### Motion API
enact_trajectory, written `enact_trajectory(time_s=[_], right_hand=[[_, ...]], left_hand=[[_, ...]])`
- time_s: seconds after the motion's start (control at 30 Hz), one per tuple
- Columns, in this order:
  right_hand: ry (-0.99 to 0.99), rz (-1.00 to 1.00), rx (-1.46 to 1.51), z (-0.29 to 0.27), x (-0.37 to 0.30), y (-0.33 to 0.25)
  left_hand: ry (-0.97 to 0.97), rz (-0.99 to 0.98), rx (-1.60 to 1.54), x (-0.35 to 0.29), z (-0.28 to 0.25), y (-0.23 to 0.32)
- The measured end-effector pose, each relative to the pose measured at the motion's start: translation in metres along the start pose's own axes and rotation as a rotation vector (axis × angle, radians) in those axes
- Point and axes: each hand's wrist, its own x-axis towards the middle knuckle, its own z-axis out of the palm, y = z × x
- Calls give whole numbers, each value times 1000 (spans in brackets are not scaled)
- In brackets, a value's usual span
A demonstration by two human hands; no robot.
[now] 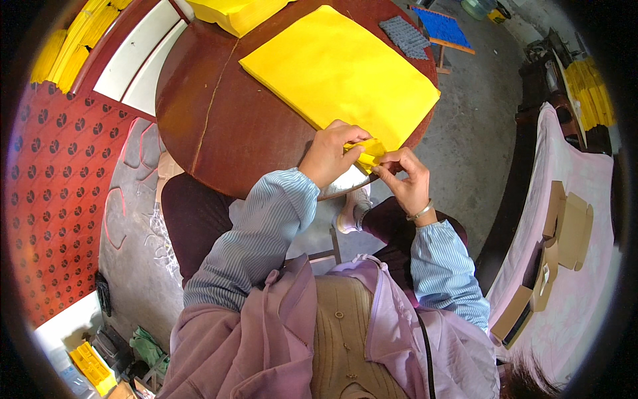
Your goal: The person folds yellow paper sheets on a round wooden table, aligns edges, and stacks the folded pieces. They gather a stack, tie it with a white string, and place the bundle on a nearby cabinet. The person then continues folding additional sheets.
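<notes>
A flat stack of yellow sheets [345, 63], paper-like or cloth-like, lies on the round brown table [232, 133]. At the stack's near corner, by the table's edge, both hands grip a small folded yellow piece [372, 151]. My left hand [330, 154] has its thumb and fingers closed on the piece's left side. My right hand [408, 178], with a bracelet at its wrist, pinches the lower right part between thumb and fingertips. Whether this piece is joined to the top sheet of the stack cannot be made out.
A yellow bundle [239, 14] and a grey knitted pad [404, 37] sit toward the table's far side. Beyond stands a blue-topped stool [442, 28]. At right, opened cardboard boxes [573, 229] rest on a pink-covered surface [531, 219]. A red patterned panel [63, 199] is at left.
</notes>
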Motion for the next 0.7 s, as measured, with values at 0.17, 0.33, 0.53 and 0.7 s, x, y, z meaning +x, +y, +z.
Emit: enact_trajectory(time_s=[0.17, 0.33, 0.53, 0.7], right_hand=[[7, -66, -50, 0, 0, 1], [14, 167, 181, 5, 0, 7], [2, 249, 266, 5, 1, 10], [14, 255, 269, 7, 1, 10]], left_hand=[[-21, 12, -10, 1, -3, -2], [-48, -16, -30, 1, -5, -2], [-73, 25, -52, 1, -11, 1], [-78, 22, -11, -1, -10, 6]])
